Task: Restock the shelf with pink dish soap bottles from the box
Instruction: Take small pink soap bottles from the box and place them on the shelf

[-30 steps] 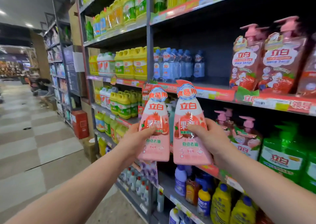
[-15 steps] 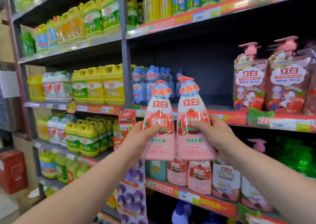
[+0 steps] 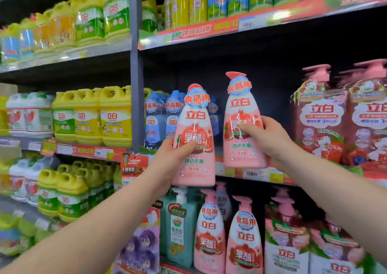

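I hold two pink dish soap bottles upright in front of the shelves. My left hand (image 3: 174, 158) grips the left pink bottle (image 3: 195, 131) around its lower body, just off the shelf's front edge. My right hand (image 3: 267, 136) grips the right pink bottle (image 3: 240, 106) higher up, its base level with the middle shelf (image 3: 255, 174). A dark gap in that shelf lies behind the right bottle. Two more of the same pink bottles (image 3: 244, 242) stand on the shelf below. The box is out of sight.
Blue bottles (image 3: 156, 123) stand left of the gap, and large pink pump bottles (image 3: 320, 116) stand right of it. A grey upright post (image 3: 136, 98) divides the shelving. Yellow jugs (image 3: 116, 116) fill the left bay. A teal pump bottle (image 3: 181, 225) stands on the lower shelf.
Both hands have risen and moved closer to the shelves. The right bottle has gone up and forward to the middle shelf, apart from the left bottle. The view has closed in.
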{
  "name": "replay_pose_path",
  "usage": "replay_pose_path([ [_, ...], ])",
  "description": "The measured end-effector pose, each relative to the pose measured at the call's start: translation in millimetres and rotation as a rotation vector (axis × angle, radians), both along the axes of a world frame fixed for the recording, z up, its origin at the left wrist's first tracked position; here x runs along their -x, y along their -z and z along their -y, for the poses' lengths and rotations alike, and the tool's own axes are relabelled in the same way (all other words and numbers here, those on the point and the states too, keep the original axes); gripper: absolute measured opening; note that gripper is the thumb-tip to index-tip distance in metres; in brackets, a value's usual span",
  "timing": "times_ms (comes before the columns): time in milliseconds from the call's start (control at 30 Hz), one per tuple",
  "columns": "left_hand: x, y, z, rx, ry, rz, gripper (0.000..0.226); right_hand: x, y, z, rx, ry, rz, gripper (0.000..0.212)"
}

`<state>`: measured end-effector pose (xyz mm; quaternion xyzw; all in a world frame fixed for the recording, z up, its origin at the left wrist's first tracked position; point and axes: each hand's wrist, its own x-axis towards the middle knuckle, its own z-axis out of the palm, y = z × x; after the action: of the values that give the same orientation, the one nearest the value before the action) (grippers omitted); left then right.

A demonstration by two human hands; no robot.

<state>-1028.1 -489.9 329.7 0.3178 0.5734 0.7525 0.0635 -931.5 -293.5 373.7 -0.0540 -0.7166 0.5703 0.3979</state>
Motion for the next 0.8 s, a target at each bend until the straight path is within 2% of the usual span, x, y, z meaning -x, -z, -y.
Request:
replay_pose_path([
  [100, 17.5, -13.4, -15.4, 0.001, -0.014, -0.041, 0.032, 26.5, -12.6, -19.8, 0.011, 0.012, -0.009, 0.031],
  [267, 38.4, -26.9, -44.2, -0.057, 0.012, -0.051, 0.019, 65.9, -26.3, -55.8, -0.052, 0.073, 0.021, 0.042],
  [433, 49.5, -30.3, -72.1, -0.07, 0.025, -0.063, 0.031, 103.8, -25.8, -83.6, -0.066, 0.071, 0.099, 0.049],
  [633, 74.0, -32.2, -93.3, -0.077, 0.052, -0.065, 0.04, 137.3, -21.2, -98.3, 0.067, 0.029, 0.141, 0.052],
  [733, 89.9, -34.2, -99.6, -0.098, 0.065, -0.069, 0.035, 152.4, -19.1, -100.6, 0.14, 0.024, 0.137, 0.052],
  [800, 98.0, -36.6, -103.1, -0.099, 0.069, -0.075, 0.032, 161.0, -17.1, -102.4, 0.119, 0.035, 0.152, 0.052],
])
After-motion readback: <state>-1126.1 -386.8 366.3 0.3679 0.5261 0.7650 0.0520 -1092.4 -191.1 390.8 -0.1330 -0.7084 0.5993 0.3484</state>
